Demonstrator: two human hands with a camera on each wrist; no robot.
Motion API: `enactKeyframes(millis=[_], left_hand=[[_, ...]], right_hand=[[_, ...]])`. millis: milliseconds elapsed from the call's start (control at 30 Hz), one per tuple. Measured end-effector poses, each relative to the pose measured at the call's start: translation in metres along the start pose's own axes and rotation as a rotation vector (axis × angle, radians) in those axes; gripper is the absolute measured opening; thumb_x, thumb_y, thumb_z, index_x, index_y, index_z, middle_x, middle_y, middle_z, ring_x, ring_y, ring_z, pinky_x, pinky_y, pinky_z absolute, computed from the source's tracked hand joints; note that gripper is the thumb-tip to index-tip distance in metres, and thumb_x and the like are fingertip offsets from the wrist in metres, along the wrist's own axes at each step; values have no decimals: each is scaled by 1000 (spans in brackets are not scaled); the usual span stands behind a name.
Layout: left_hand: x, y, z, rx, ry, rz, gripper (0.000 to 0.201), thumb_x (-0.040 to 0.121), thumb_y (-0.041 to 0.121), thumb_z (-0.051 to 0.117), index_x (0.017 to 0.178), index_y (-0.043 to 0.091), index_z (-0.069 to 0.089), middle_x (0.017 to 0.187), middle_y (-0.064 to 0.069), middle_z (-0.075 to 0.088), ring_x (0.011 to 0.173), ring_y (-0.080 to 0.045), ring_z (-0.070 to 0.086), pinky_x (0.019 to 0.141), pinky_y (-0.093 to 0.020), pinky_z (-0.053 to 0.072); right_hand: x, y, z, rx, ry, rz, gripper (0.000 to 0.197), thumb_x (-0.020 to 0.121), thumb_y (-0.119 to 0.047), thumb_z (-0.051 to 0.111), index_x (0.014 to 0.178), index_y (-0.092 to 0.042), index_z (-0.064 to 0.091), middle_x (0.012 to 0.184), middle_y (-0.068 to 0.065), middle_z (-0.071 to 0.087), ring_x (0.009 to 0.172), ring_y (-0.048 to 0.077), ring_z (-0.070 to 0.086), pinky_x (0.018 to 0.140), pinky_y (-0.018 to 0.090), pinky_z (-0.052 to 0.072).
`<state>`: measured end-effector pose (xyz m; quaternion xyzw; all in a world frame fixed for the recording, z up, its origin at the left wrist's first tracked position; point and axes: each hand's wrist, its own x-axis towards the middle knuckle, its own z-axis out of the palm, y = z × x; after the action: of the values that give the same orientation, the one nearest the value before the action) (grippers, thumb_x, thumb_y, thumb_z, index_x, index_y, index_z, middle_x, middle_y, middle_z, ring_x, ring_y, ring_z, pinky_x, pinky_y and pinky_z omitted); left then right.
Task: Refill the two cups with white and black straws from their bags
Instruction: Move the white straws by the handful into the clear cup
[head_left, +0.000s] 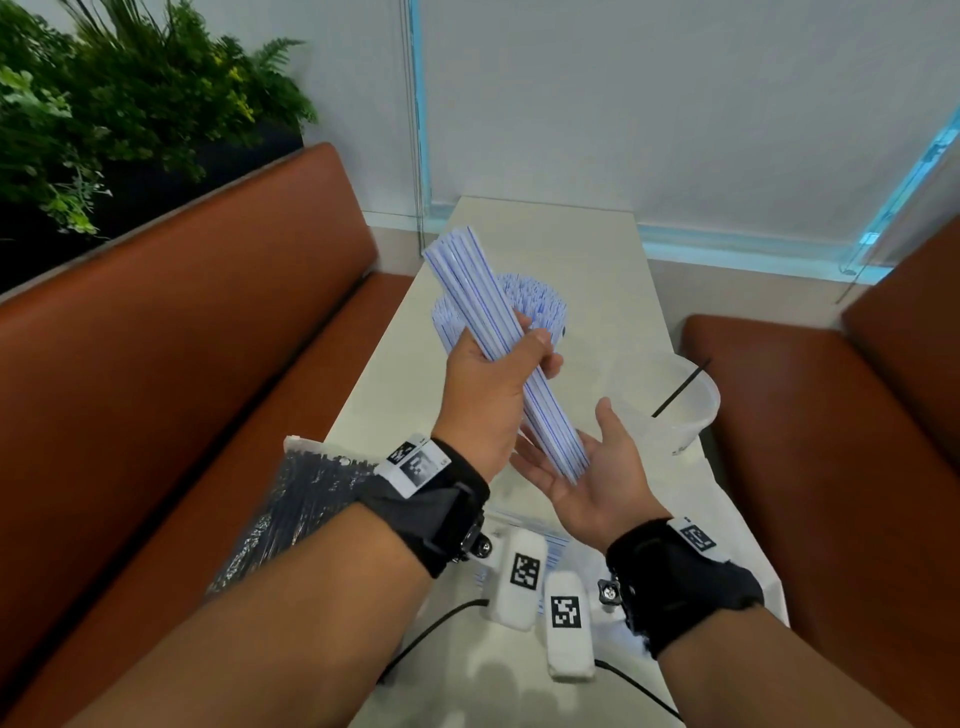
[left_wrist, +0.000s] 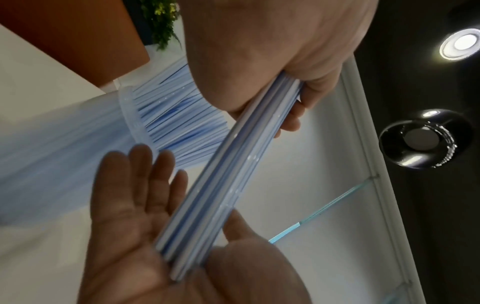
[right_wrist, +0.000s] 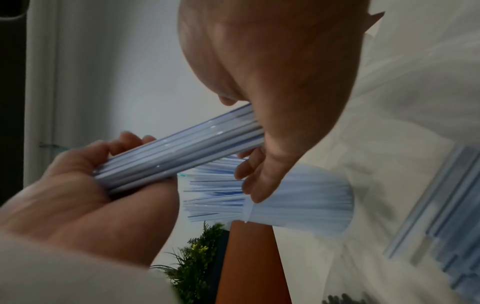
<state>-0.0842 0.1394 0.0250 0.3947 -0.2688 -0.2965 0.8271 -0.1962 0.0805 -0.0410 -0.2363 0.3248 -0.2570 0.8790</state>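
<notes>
My left hand grips a bundle of white, blue-striped straws around its middle, tilted up and away to the left. Its lower end butts against the flat, upturned palm of my right hand, which holds nothing. The left wrist view shows the bundle standing on that palm; the right wrist view shows the bundle too. Behind it stands a clear cup packed with white straws. Right of it, another clear cup holds one black straw. A bag of black straws lies at the near left.
A clear bag with white straws lies on the narrow white table beneath my wrists. Two white marker blocks with black cables sit at the near edge. Brown benches flank the table; a glass panel and wall close the far end.
</notes>
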Motion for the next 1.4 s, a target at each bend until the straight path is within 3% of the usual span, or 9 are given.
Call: enactKeyframes(millis=[267, 367, 433, 533, 700, 900, 1067, 1200, 1400], left_hand=[[3, -1, -4, -6, 75, -37, 17, 90, 0, 66, 87, 16, 60, 74, -7, 59, 66, -22, 60, 74, -38, 55], [7, 3, -11, -35, 113, -36, 17, 92, -2, 64, 88, 13, 57, 73, -7, 57, 64, -23, 57, 75, -40, 54], [5, 2, -13, -5, 116, -51, 18, 92, -3, 63, 89, 13, 56, 72, -8, 57, 65, -25, 56, 75, -42, 53], [-5, -2, -16, 66, 91, -85, 16, 92, -3, 64, 90, 12, 58, 71, -7, 58, 66, -23, 59, 76, -41, 56], [7, 19, -34, 48, 40, -87, 21, 89, 0, 66, 93, 19, 60, 75, -9, 60, 67, -27, 61, 70, -39, 54], [28, 45, -47, 277, -105, -95, 18, 93, 4, 60, 78, 15, 59, 70, -9, 57, 63, -27, 57, 66, -38, 52], [66, 71, -46, 397, -170, -116, 16, 95, 2, 60, 82, 7, 53, 68, -6, 56, 62, -23, 55, 63, -37, 53], [89, 74, -31, 377, -67, -55, 15, 95, -1, 59, 83, 6, 53, 64, -4, 56, 59, -21, 56, 61, -36, 52], [109, 72, -21, 285, 142, 203, 9, 95, 3, 59, 91, 6, 51, 72, -9, 55, 63, -21, 57, 65, -33, 53]], right_hand=[[2, -3, -2, -222, 6, -113, 60, 100, -56, 48, 121, -3, 64, 116, 16, 73, 102, 27, 72, 89, 44, 58], [1, -6, -6, -597, -23, -462, 32, 86, -35, 68, 113, -18, 67, 108, 4, 73, 92, 8, 69, 79, 28, 53], [1, -2, -8, -961, -182, -548, 37, 78, -29, 75, 114, -28, 63, 104, -7, 73, 91, 5, 67, 78, 23, 52], [3, 9, -5, -1343, -174, -505, 26, 79, -47, 72, 91, -28, 61, 82, -8, 67, 75, 9, 63, 77, 36, 52], [11, 19, -14, -1474, -107, -467, 39, 80, -57, 55, 88, -19, 57, 82, 10, 69, 80, 28, 66, 80, 49, 54], [27, 11, -13, -1686, -225, -376, 42, 70, -61, 78, 100, -42, 55, 87, -12, 62, 65, -2, 57, 63, 22, 43], [40, -24, -8, -1642, -220, -425, 46, 84, -28, 72, 120, -48, 51, 83, -12, 63, 60, 1, 57, 61, 23, 42], [55, -32, 9, -1812, -19, -555, 30, 94, -44, 54, 124, -42, 49, 74, -11, 61, 76, 11, 60, 67, 32, 41], [74, -29, 15, -1843, -22, -536, 27, 105, -43, 42, 114, -29, 62, 102, -3, 67, 90, 18, 57, 73, 32, 38]])
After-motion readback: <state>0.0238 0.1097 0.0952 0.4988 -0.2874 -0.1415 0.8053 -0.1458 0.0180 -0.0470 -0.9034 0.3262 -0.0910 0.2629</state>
